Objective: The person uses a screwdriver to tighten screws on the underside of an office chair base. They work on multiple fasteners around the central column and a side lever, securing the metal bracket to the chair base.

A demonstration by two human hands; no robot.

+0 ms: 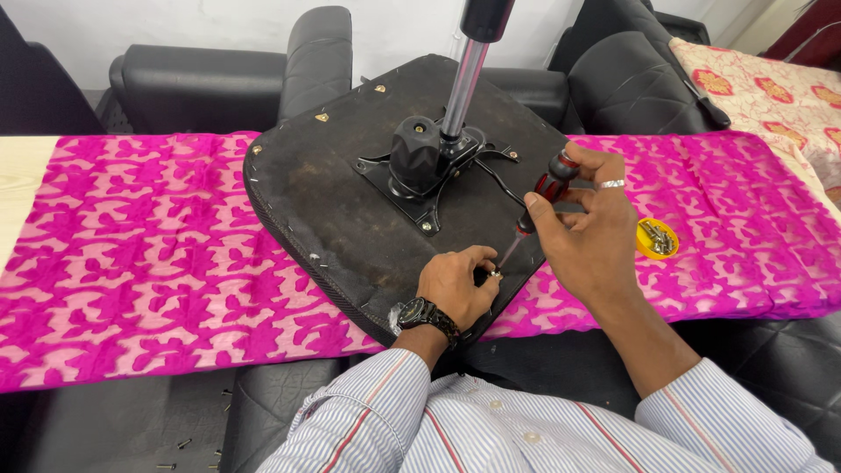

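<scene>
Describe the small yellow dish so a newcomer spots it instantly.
Start at the pink patterned cloth covering the table, with the upturned black chair seat base in its middle. Look past the right hand, which holds the red-and-black screwdriver. There sits the small round yellow dish of metal screws, the only yellow thing on the cloth.

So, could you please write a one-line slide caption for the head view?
Right hand drives a screwdriver into an upturned chair seat base while left hand steadies the screw.
</scene>
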